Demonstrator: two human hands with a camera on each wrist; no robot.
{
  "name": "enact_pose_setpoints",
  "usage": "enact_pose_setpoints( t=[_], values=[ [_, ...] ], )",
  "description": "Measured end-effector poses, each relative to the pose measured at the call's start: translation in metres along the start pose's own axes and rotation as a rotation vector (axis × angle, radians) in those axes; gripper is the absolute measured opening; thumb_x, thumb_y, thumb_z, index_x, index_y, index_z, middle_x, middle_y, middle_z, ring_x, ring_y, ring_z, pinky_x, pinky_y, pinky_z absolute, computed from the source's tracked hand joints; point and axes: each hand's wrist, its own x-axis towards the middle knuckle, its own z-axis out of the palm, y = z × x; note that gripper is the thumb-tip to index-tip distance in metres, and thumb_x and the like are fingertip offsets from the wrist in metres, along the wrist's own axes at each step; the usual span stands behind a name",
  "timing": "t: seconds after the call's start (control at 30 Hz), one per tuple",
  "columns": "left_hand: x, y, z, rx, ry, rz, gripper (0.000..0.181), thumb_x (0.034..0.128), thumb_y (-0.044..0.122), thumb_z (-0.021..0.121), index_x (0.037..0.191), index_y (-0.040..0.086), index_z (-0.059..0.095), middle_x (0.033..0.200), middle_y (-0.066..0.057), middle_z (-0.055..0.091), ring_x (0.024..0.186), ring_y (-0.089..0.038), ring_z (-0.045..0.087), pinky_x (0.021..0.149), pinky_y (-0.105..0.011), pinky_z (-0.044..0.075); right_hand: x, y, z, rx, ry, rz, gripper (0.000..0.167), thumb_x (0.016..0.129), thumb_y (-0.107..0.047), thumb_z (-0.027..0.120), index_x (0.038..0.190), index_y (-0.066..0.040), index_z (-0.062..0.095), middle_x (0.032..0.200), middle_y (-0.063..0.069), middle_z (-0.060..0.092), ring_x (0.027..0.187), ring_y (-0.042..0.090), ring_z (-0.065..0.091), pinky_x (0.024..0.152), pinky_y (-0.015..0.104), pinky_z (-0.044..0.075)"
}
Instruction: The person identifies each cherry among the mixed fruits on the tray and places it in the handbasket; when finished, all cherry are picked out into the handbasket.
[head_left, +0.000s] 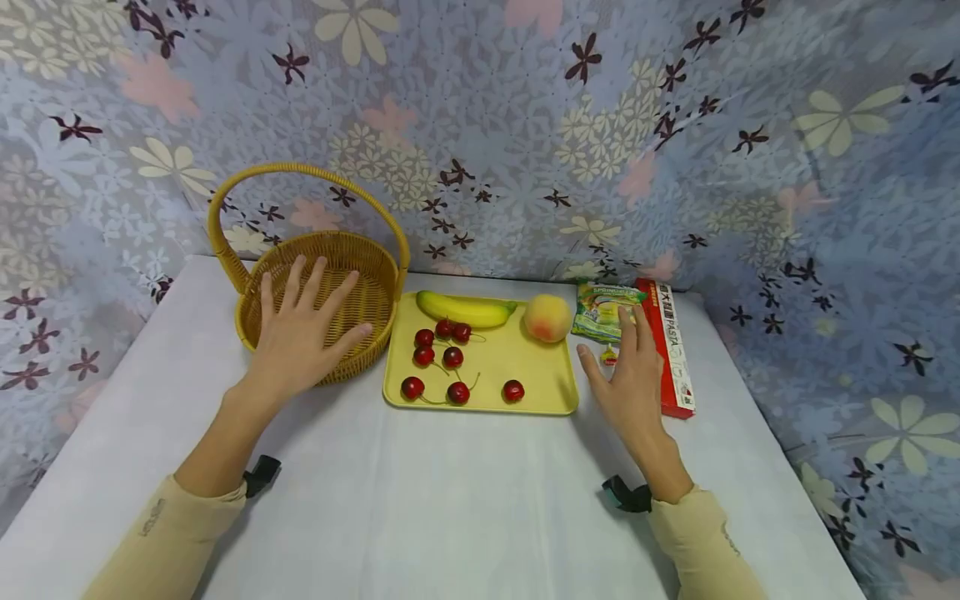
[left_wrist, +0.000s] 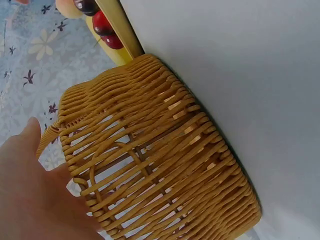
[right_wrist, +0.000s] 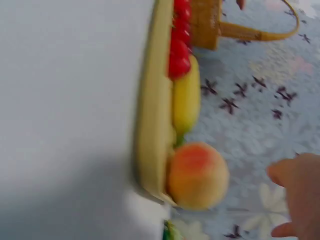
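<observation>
Fingers spread, the left hand is held over the near rim of a woven basket with a tall arched handle. In the left wrist view, the side of the basket shows beside the thumb; whether the hand touches it I cannot tell. The right hand, fingers extended and holding nothing, hovers right of a yellow tray, in front of a green packet and a red and white pasta box. A peach lies in the tray's back right corner, nearest that hand.
The tray also bears a banana and several cherries, one lone cherry at the front right. A small yellow and red item lies by the right hand. Flowered cloth rises behind the white table.
</observation>
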Motion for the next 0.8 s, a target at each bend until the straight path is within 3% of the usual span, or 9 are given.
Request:
enact_pose_setpoints(
  t=[0.13,0.27,0.37,0.6,0.8],
  values=[
    [-0.001,0.003,0.003,-0.003,0.001,-0.004,0.077,0.1036,0.064,0.049,0.167,0.024,0.032,0.174,-0.024,0.016,0.163,-0.044,-0.001,0.122,-0.071,-0.01,-0.012,-0.001,0.017,0.088,0.058,-0.049,0.06,0.097,-0.027,0.073,0.146,0.0,0.053,0.141,0.024,0.055,0.129,0.04,0.053,0.102,0.057,0.041],
    [0.0,0.006,0.006,-0.017,-0.009,-0.015,0.075,0.1047,0.063,0.048,0.167,0.024,0.032,0.174,-0.024,0.016,0.163,-0.043,-0.001,0.123,-0.071,-0.008,-0.02,-0.003,0.03,0.179,0.057,-0.131,0.046,0.094,-0.021,0.077,0.134,-0.002,0.063,0.117,0.018,0.065,0.108,0.031,0.062,0.09,0.046,0.049],
    [0.001,0.006,0.008,-0.013,-0.013,-0.024,0.074,0.105,0.061,0.049,0.167,0.024,0.033,0.173,-0.025,0.017,0.162,-0.045,0.001,0.122,-0.072,-0.007,-0.026,-0.004,0.037,0.245,-0.006,-0.176,0.048,0.091,-0.019,0.082,0.133,-0.005,0.065,0.115,0.015,0.068,0.104,0.026,0.065,0.088,0.043,0.052],
    [0.004,0.003,0.011,-0.002,0.081,-0.059,0.074,0.1024,0.058,0.057,0.164,0.021,0.039,0.171,-0.026,0.024,0.163,-0.043,0.003,0.121,-0.073,-0.008,-0.035,-0.007,0.046,0.347,-0.172,-0.249,0.055,0.085,-0.017,0.089,0.134,-0.005,0.067,0.122,0.015,0.068,0.107,0.025,0.066,0.087,0.04,0.057],
    [0.003,-0.001,0.001,-0.017,0.148,-0.095,0.078,0.1024,0.063,0.053,0.167,0.025,0.031,0.175,-0.02,0.016,0.164,-0.037,-0.004,0.123,-0.07,-0.011,-0.036,-0.011,0.05,0.371,-0.26,-0.269,0.057,0.085,-0.02,0.09,0.137,-0.009,0.068,0.125,0.011,0.069,0.105,0.024,0.065,0.087,0.038,0.056]
  ],
)
